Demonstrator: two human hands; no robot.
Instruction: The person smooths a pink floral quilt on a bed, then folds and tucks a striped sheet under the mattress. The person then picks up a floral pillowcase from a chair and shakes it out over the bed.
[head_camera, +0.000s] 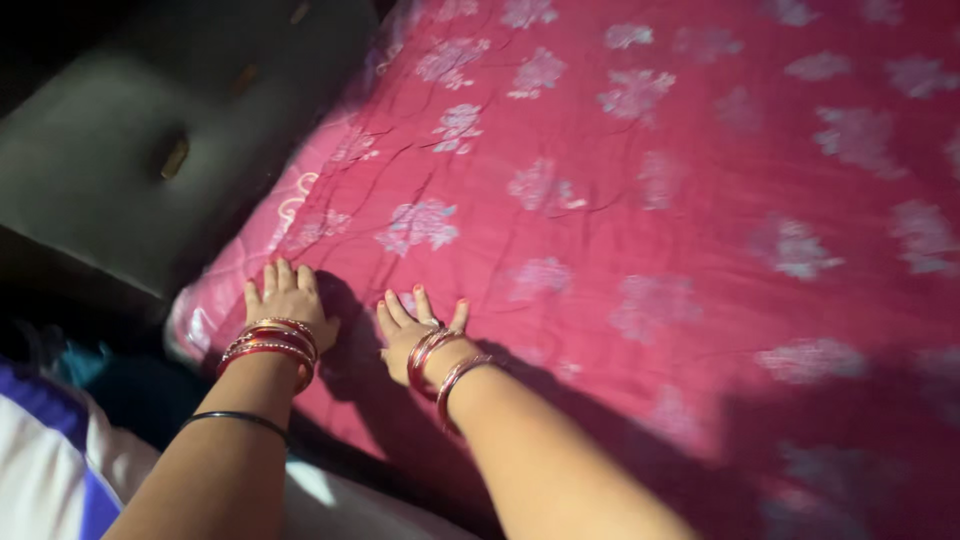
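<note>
A pink bedsheet with pale flower prints covers a mattress. My left hand lies flat on the sheet near its left corner, fingers spread and pointing away from me. My right hand rests palm down on the sheet a short way to the right of it, fingers apart too. Both wrists carry red and gold bangles, and a thin dark band sits higher on my left forearm. Neither hand holds anything. The sheet is creased around the hands.
A dark padded headboard with buttoned dimples stands along the left edge of the bed. White and purple cloth lies at the lower left. The bed's near edge falls into shadow under my arms.
</note>
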